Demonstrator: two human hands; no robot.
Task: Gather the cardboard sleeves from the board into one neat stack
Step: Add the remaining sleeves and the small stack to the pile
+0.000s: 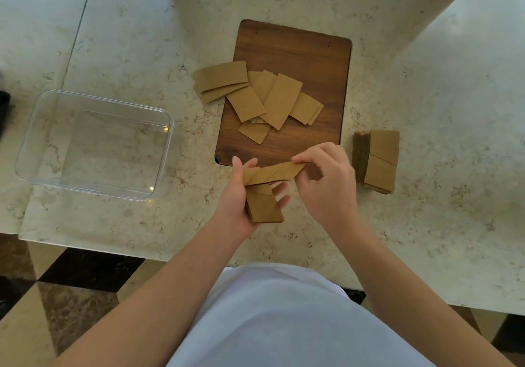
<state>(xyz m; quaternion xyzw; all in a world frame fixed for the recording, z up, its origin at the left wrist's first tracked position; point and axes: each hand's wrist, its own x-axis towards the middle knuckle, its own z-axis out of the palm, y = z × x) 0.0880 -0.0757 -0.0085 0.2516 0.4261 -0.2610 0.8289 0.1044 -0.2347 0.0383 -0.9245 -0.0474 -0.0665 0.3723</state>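
The left hand (240,196) grips a small bundle of cardboard sleeves (265,207) just in front of the near edge of the wooden board (298,51), thumb on top and fingers curled underneath. Across the top of that bundle lies one more sleeve (272,172), turned crosswise; the left thumb presses its left end while the right hand (326,179) pinches its right end between thumb and fingertips. On the board a loose pile of sleeves (272,99) lies fanned and overlapping, and a few at its left (220,79) hang over the board's edge onto the marble counter (113,40). To the right of the board, resting on the counter and apart from it, sits a tidy stack of sleeves (379,162). A clear plastic tub (93,145) stands on the counter well to the left of the board. A white apron (284,318) fills the bottom of the view.
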